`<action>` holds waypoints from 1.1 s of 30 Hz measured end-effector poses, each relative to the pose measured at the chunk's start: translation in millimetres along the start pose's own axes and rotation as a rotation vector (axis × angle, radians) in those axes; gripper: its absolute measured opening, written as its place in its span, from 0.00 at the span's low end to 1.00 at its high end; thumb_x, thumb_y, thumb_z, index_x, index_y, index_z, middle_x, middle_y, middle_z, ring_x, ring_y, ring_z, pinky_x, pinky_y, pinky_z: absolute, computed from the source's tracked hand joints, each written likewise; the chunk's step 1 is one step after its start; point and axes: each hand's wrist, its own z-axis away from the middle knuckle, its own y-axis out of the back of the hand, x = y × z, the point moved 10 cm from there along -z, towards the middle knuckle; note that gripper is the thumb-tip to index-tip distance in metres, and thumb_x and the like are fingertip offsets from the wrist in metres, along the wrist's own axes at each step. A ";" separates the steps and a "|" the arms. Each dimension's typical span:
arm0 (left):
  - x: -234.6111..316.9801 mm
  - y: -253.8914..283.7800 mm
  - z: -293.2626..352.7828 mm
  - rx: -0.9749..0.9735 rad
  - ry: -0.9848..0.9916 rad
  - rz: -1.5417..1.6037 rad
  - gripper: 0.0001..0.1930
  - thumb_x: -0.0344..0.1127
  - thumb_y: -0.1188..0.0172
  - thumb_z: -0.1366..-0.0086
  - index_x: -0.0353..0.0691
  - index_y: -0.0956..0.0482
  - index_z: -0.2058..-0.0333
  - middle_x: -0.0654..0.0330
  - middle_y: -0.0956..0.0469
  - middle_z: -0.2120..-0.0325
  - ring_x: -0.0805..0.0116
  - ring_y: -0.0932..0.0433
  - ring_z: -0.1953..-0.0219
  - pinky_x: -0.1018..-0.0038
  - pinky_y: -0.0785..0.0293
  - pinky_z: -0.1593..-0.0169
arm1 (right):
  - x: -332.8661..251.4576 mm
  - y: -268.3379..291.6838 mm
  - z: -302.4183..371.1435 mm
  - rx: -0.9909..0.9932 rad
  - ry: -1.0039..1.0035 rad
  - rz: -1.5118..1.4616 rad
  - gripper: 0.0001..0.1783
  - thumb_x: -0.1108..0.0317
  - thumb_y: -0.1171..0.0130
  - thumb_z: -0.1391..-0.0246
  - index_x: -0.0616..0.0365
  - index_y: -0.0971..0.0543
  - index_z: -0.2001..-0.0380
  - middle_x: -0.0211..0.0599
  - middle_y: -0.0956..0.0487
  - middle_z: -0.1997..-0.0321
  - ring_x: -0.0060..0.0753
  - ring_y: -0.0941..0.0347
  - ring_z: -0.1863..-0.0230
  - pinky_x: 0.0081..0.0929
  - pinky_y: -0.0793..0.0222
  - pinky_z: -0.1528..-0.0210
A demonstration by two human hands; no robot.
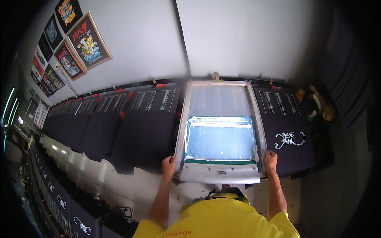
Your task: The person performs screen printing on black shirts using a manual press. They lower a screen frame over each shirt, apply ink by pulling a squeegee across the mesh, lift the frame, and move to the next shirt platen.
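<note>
A large screen printing frame (183,119) lies in front of me, over one of the dark shirts on a long bench. Its mesh has a blue area (220,142) smeared with white ink, thickest in a band along the far side. Across the frame's near end rests a wide silver squeegee (220,174). My left hand (168,166) is closed at the frame's near left side, and my right hand (271,160) is closed at the near right side. The fingertips of both hands are mostly hidden. Whatever is under the screen cannot be seen.
A dark shirt (293,154) with a white print lies right of the frame. More dark shirts (143,139) run leftward on the bench. Behind stands a pale wall (139,39) with framed posters (89,41). A second row of printed shirts (85,214) is at lower left.
</note>
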 end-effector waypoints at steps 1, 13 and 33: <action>-7.0 -1.3 -4.1 -0.019 0.043 -0.037 0.15 0.40 0.42 0.34 0.30 0.17 0.63 0.44 0.18 0.69 0.49 0.18 0.66 0.63 0.25 0.61 | -5.4 -2.4 0.2 0.002 0.009 -0.024 0.18 0.63 0.49 0.46 0.72 0.21 0.73 0.55 0.25 0.80 0.42 0.27 0.78 0.41 0.32 0.68; -11.3 -9.0 -40.8 -0.057 0.068 -0.052 0.17 0.42 0.42 0.32 0.29 0.18 0.64 0.45 0.20 0.74 0.56 0.21 0.72 0.66 0.26 0.63 | -39.3 -15.4 -12.5 0.020 0.017 0.007 0.17 0.65 0.50 0.44 0.72 0.22 0.72 0.59 0.26 0.79 0.50 0.30 0.79 0.42 0.35 0.69; -9.5 -8.9 -41.7 -0.086 0.002 -0.094 0.17 0.44 0.38 0.35 0.32 0.16 0.62 0.47 0.18 0.75 0.56 0.17 0.73 0.66 0.25 0.65 | -34.9 -33.6 -3.6 -0.027 0.006 0.111 0.18 0.61 0.48 0.40 0.66 0.18 0.63 0.63 0.19 0.64 0.66 0.23 0.59 0.49 0.28 0.54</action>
